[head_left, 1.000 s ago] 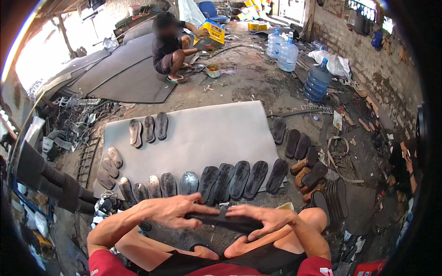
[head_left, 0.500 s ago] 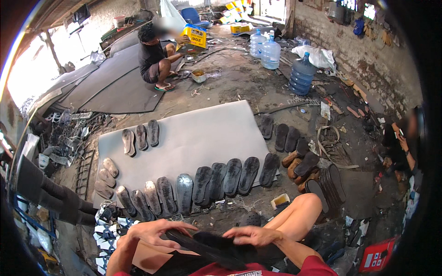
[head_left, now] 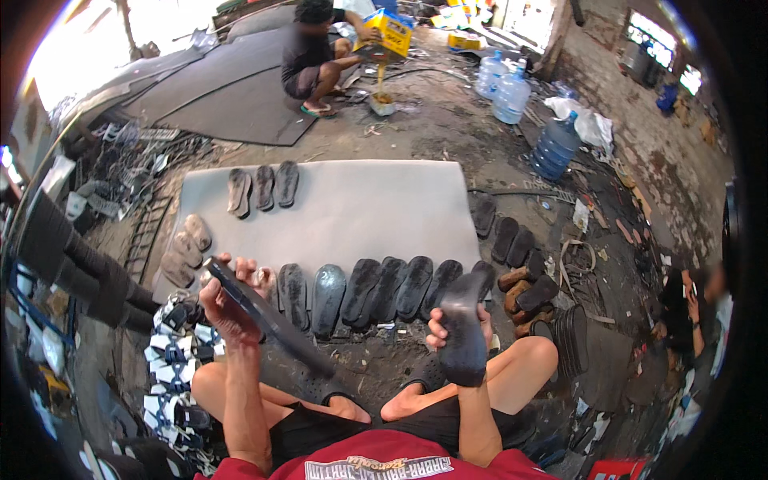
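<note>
My left hand (head_left: 230,318) is raised and grips a dark shoe sole (head_left: 272,316), turned nearly edge-on and slanting down to the right. In my right hand (head_left: 438,330), a dark foot-shaped piece (head_left: 464,324) stands upright, its fingers curled round both sides; whether this is a sole or a shoe last I cannot tell. Beyond both hands, a row of dark soles (head_left: 364,290) lies along the near edge of a pale sheet (head_left: 368,216). Three more soles (head_left: 264,186) are at its far left corner, with three paler ones (head_left: 189,244) on the left edge.
White-and-dark sandal parts (head_left: 172,392) are heaped at my left. Wooden-brown lasts (head_left: 516,278) and stacked soles (head_left: 570,340) lie at right. A crouching person (head_left: 308,60) tips a yellow box (head_left: 390,34) over a bowl (head_left: 382,104). Large water bottles (head_left: 556,146) stand at far right.
My hands have risen from my lap and moved apart, each now lifting one dark piece. The crouching person has tipped the yellow box, and yellowish liquid runs into the bowl. The view has shifted.
</note>
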A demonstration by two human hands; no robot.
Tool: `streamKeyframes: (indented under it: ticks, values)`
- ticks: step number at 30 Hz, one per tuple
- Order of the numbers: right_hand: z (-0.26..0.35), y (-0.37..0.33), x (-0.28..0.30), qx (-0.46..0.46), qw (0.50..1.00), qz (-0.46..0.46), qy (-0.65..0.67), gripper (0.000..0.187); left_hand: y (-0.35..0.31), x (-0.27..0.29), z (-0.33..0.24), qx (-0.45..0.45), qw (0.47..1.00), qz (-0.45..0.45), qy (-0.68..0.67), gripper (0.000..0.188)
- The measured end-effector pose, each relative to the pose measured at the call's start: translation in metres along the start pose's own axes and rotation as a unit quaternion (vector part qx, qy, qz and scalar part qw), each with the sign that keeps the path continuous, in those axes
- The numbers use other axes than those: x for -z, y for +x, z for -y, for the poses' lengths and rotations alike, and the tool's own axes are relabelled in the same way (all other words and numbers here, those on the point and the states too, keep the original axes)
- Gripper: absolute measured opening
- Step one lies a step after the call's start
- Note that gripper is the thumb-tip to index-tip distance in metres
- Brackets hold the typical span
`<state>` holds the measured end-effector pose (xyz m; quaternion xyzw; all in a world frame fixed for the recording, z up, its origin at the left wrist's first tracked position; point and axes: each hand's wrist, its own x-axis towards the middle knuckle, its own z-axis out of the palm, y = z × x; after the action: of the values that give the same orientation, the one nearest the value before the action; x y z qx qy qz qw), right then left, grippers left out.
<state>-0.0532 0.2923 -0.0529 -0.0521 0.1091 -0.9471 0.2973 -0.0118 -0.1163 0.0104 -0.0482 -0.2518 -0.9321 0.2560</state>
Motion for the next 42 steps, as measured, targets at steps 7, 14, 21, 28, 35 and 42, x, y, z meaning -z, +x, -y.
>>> streamKeyframes:
  ticks: [7, 14, 21, 28, 35, 42]
  values:
    - [-0.056, 0.004, 0.0, -0.051, 0.996, -0.063, 0.042, 0.081, -0.101, 0.032, 0.071, 0.162, 0.981, -0.073, -0.08, 0.054]
    - [-0.04, 0.012, -0.009, -0.051, 0.997, 0.005, 0.064, 0.085, -0.147, 0.003, 0.099, 0.313, 0.921, -0.207, -0.103, 0.067]
    - [-0.05, 0.004, -0.076, 0.05, 0.948, -0.131, -0.287, 0.064, -0.097, -0.039, 0.084, 0.154, 0.982, -0.05, -0.098, 0.079]
    - [-0.081, -0.017, -0.148, 0.206, 0.556, -0.047, -0.803, 0.061, -0.082, -0.091, 0.078, 0.095, 0.989, 0.032, -0.113, 0.081]
    - [-0.108, -0.018, -0.137, 0.286, 0.481, -0.021, -0.828, 0.064, -0.09, -0.109, 0.089, 0.108, 0.988, 0.076, -0.076, 0.097]
    - [-0.112, -0.015, -0.132, 0.269, 0.493, -0.036, -0.826, 0.063, -0.091, -0.106, 0.093, 0.113, 0.987, 0.075, -0.085, 0.101]
